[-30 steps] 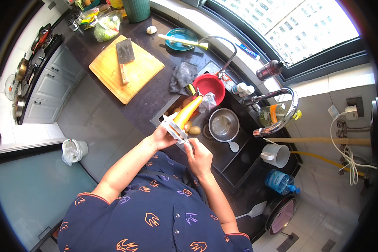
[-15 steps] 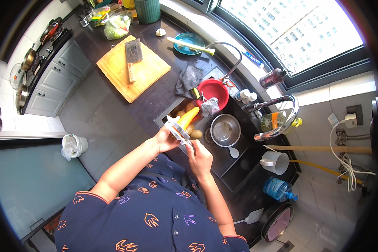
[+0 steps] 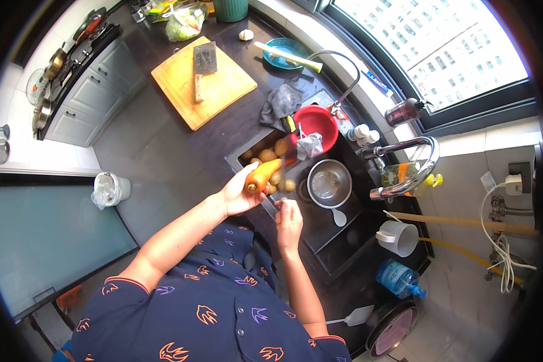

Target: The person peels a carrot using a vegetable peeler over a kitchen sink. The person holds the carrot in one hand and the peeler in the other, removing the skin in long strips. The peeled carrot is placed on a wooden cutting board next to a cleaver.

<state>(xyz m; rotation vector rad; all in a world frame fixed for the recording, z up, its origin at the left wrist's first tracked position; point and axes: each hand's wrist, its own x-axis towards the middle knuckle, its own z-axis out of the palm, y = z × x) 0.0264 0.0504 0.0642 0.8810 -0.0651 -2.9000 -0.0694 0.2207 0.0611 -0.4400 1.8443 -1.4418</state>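
An orange carrot [image 3: 261,176] lies in my left hand [image 3: 240,194], its thick end toward me and the fingers wrapped round it. My right hand [image 3: 289,222] is closed just to the right of the carrot, over the near edge of the sink. It grips a peeler that shows only as a pale smear of motion beside the carrot. Several potatoes [image 3: 267,155] lie in the sink [image 3: 238,158] below and beyond the carrot.
A metal bowl [image 3: 329,183], white spoon [image 3: 339,217] and red basin [image 3: 317,125] sit at the sink. Beyond, a cleaver [image 3: 205,59] rests on a wooden board [image 3: 226,90]. A faucet [image 3: 425,157] arches from the right, near a white jug [image 3: 398,238].
The carrot has turned, its thick end now toward me. The peeler has come off it into a blur, and my right hand has shifted slightly right and nearer me. The view has shifted a little.
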